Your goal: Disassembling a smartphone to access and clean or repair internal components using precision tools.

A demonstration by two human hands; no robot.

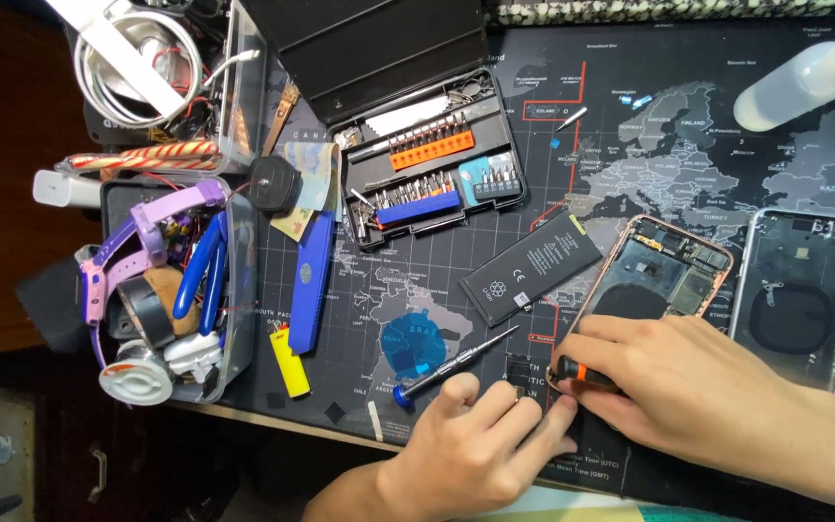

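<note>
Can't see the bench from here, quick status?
Right hand grips black-and-orange screwdriver at opened rose-gold phone shell. Left hand steadies beside it. Loose black battery lies alongside, apart.

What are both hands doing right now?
Left hand: holds nothing, fingers curled, resting on the dark map-printed mat.
Right hand: closed on a black-and-orange-handled screwdriver.
</note>
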